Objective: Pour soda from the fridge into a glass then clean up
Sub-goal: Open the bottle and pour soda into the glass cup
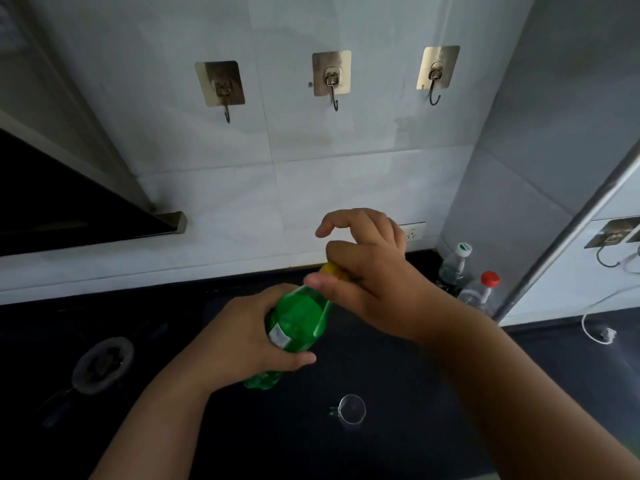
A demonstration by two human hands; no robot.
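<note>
A green soda bottle [298,320] is held up over the dark counter, its neck tilted up and to the right. My left hand [242,337] grips its body around the label. My right hand [367,271] pinches the yellow cap [330,270] with thumb and fingers, while its outer fingers stick up free. A small clear glass [352,409] stands on the counter below the bottle and to the right.
A gas burner [104,363] sits on the dark counter [398,445] at the left, under a black range hood [69,206]. Two clear bottles, one white-capped [453,265] and one red-capped [479,291], stand in the back right corner. A white cable [599,332] lies at the right. Hooks hang on the tiled wall.
</note>
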